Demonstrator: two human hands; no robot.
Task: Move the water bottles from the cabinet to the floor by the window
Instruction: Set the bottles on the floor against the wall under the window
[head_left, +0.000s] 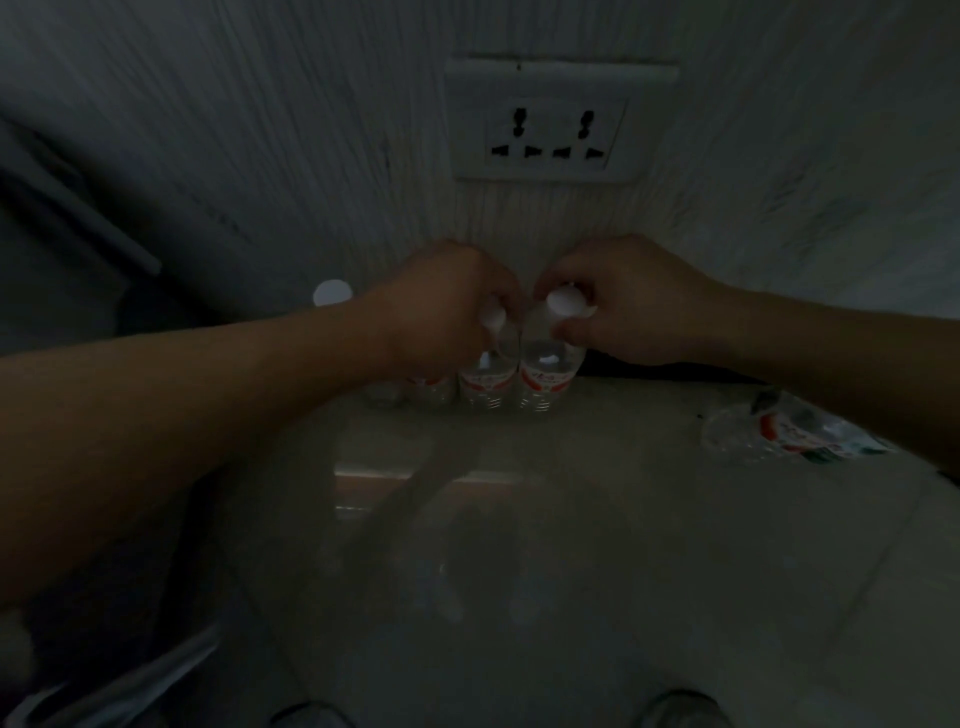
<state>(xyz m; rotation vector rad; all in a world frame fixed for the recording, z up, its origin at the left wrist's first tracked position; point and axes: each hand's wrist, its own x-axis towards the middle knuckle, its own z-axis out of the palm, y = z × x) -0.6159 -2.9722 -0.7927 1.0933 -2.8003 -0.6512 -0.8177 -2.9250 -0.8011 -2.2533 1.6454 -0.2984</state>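
Observation:
Clear water bottles with red labels and white caps stand in a row on the glossy floor (571, 519) against the wall. My left hand (441, 306) is closed around the neck of one water bottle (485, 382). Beside it, my right hand (628, 301) pinches the white cap of a second water bottle (548, 376). A third bottle (431, 387) stands left of them, mostly hidden by my left wrist. A further white cap (331, 292) shows behind my left forearm. The scene is dim and blurred.
A double wall socket (553, 132) sits on the pale wall above the bottles. Crumpled plastic wrap with a red label (789, 431) lies on the floor at the right. Dark furniture (62, 223) stands at the left. Shoe tips (680, 709) show at the bottom edge.

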